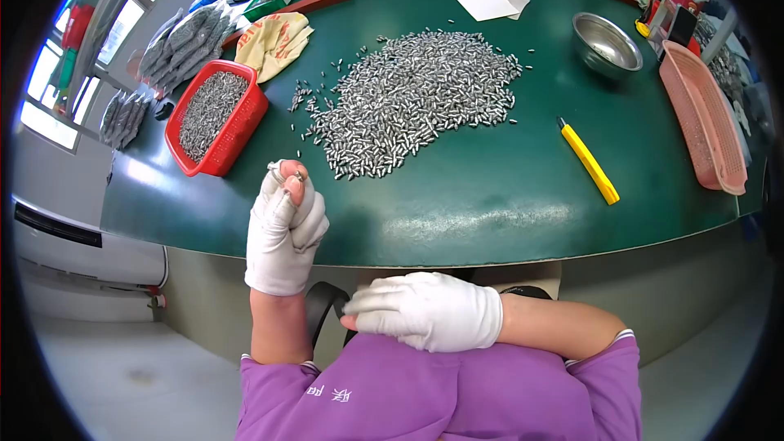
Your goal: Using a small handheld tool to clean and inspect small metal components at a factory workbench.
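My left hand (286, 229), in a white glove with bare thumb and index fingertips, is raised over the near left edge of the table. Its thumb and index finger pinch a small metal piece (300, 175), mostly hidden by the fingertips. Beyond it spreads a large pile of small silver metal pieces (416, 90), bullet-shaped, with strays along its left side. My right hand (429, 310), gloved in white too, lies across the front of my body below the table edge. Its fingers are stretched out, slightly blurred, and no object shows in them.
A red plastic basket (255, 114) full of like pieces stands at left, near a yellow cloth (273, 45) and grey bags (184, 45). To the right lie a yellow utility knife (590, 162), a steel bowl (608, 45) and a pink basket (702, 118). White paper (490, 0) rests farther back.
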Demonstrator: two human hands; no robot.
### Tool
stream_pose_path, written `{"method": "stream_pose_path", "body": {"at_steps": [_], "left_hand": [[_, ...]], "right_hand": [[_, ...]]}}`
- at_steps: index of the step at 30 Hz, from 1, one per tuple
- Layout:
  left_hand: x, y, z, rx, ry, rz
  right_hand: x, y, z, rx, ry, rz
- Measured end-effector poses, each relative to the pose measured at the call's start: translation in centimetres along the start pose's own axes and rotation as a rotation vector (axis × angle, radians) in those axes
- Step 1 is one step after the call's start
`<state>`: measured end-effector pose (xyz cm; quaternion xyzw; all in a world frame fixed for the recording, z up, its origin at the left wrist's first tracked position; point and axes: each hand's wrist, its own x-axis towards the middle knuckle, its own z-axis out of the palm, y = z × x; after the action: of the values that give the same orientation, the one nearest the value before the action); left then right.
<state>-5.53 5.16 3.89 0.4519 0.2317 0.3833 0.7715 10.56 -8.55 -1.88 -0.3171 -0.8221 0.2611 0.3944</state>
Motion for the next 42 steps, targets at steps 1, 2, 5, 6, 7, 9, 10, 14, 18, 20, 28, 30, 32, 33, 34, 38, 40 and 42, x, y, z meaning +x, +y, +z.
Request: {"method": "stream_pose_path", "body": {"at_steps": [1, 2, 5, 6, 7, 9, 10, 14, 18, 20, 28, 30, 32, 33, 34, 38, 40, 42], "left_hand": [[-0.2, -0.1, 0.1, 0.040, 0.015, 0.008], [-0.5, -0.4, 0.3, 0.078, 0.023, 0.014], [-2.0, -2.0, 0.6, 0.367, 0.105, -0.040], [-2.4, -2.4, 1.0, 0.388, 0.143, -0.092], [-2.7, -2.7, 1.2, 0.431, 0.149, -0.137], [-2.3, -3.6, 2.2, 0.540, 0.103, -0.137], [-2.1, -3.8, 2.8, 0.577, 0.079, -0.127], [-1.7, -5.5, 4.0, 0.952, -0.013, -0.007], [-1.6, -6.2, 4.7, 1.455, -0.142, 0.299], [-1.5, -6.2, 5.0, 1.499, -0.160, 0.325], [-1.4, -6.4, 5.4, 1.548, -0.154, 0.328], [-1.4, -6.4, 5.4, 1.532, -0.145, 0.302], [-1.5, -6.5, 5.3, 1.520, -0.144, 0.308], [-1.6, -6.5, 5.3, 1.509, -0.141, 0.311], [-1.7, -6.4, 5.2, 1.512, -0.136, 0.308], [-1.6, -6.6, 4.9, 1.537, -0.173, 0.347], [-1.4, -6.7, 5.0, 1.527, -0.158, 0.366], [-1.4, -6.6, 5.1, 1.515, -0.157, 0.354]], "right_hand": [[0.1, -0.2, -0.5, -0.047, 0.048, 0.030], [-0.6, -0.1, -1.5, -0.088, 0.149, 0.072], [-2.4, -1.6, -5.6, -0.280, 0.548, 0.310], [-3.1, -1.8, -7.0, -0.360, 0.620, 0.366], [-3.7, -1.9, -7.8, -0.563, 0.726, 0.389], [-5.5, -2.5, -9.7, -1.005, 0.758, 0.600], [-6.5, -2.7, -10.5, -1.087, 0.731, 0.728], [-10.0, -0.6, -11.1, -1.116, 0.656, 0.984], [-10.3, 0.1, -10.5, -1.117, 0.732, 0.992], [-10.6, 0.4, -10.6, -1.136, 0.740, 0.963], [-11.2, -0.6, -10.5, -0.565, 1.073, 1.006], [-11.8, -0.7, -10.0, -0.584, 1.044, 0.965], [-12.4, -0.8, -9.1, -0.530, 1.028, 0.856], [-12.1, -1.7, -8.5, -0.289, 1.032, 0.911], [-11.7, -2.4, -7.8, -0.208, 0.996, 0.895], [-10.1, -5.2, -5.8, 0.060, 0.753, 0.927], [-9.8, -5.4, -5.0, -0.080, 0.588, 0.916], [-9.3, -5.8, -3.8, -0.247, 0.432, 0.914]]}}
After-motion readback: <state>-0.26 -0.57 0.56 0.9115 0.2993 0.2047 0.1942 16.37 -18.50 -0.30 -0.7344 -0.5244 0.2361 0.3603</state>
